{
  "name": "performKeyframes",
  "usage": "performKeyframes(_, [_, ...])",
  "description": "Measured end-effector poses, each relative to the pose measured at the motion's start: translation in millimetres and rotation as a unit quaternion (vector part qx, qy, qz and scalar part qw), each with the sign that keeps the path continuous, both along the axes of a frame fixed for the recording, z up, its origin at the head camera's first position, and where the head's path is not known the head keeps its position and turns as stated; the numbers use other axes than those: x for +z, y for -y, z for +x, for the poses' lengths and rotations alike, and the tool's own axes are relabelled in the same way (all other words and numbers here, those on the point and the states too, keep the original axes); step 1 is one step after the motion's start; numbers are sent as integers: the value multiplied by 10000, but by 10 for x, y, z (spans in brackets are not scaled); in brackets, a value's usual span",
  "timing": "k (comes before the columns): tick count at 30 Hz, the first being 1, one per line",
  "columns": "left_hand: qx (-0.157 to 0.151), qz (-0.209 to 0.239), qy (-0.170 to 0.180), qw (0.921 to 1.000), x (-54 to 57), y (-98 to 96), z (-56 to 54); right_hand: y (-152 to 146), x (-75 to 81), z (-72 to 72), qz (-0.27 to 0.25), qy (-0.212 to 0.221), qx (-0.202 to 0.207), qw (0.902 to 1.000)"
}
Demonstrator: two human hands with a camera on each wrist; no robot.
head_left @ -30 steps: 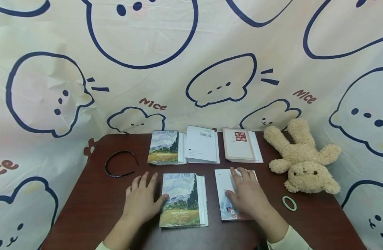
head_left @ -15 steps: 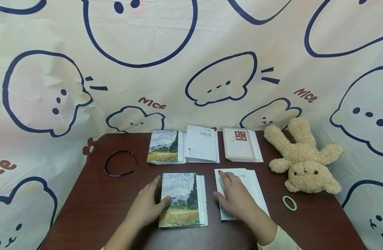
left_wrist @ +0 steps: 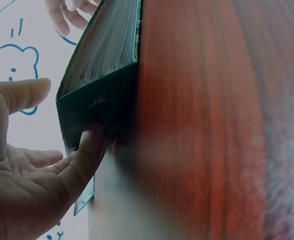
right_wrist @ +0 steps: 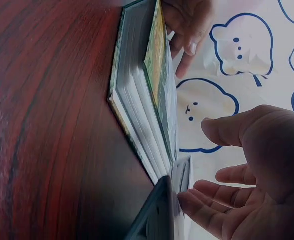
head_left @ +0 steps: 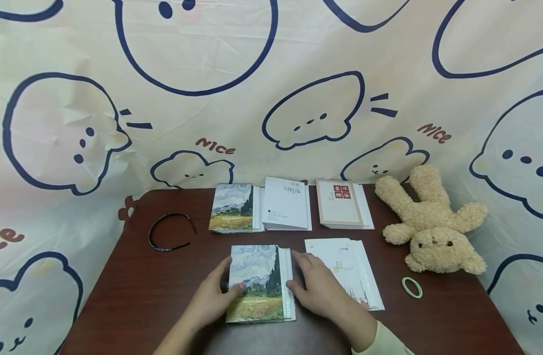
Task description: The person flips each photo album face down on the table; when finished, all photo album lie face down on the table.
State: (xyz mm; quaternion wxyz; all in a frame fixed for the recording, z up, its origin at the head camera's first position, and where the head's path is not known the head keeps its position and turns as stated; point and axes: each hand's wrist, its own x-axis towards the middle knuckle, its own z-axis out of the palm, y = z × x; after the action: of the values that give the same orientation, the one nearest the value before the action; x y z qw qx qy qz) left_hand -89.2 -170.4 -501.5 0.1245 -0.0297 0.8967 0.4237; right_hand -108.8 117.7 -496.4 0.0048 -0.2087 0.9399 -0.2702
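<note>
A photo album (head_left: pixel 255 283) with a painted landscape cover lies in the front middle of the table. My left hand (head_left: pixel 213 294) is at its left side, thumb over the cover's edge in the head view. In the left wrist view a finger touches the dark green spine (left_wrist: pixel 94 107), with the thumb spread away. My right hand (head_left: pixel 320 288) is at the album's open right side, fingers loosely extended. The right wrist view shows that side's page edges (right_wrist: pixel 137 95). A white album (head_left: pixel 342 266) lies to the right, partly hidden by my right hand.
Behind stand a second landscape album (head_left: pixel 231 209), a white album (head_left: pixel 286 204) and a beige album (head_left: pixel 338 204). A black headband (head_left: pixel 152 234) lies left. A teddy bear (head_left: pixel 435 227) and pale green ring (head_left: pixel 412 287) are on the right. A patterned cloth (head_left: pixel 236 113) hangs behind the table.
My right hand has moved left off the white album to the landscape album's right side, uncovering more of the white cover. My left hand has drawn in closer to the landscape album's left edge.
</note>
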Motion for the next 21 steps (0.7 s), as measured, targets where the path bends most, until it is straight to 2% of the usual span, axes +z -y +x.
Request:
performKeyframes(5, [117,177,179,9996,-24,5,12,75,-4,18,-7,110,164,9998])
performKeyframes(13, [281,713,491,9958,-31,15,21,176,-69,64,152,396,443,9981])
performKeyframes(21, [339,853,467,9947,-42,33,-1,246,-111,87,461,689,582,9949])
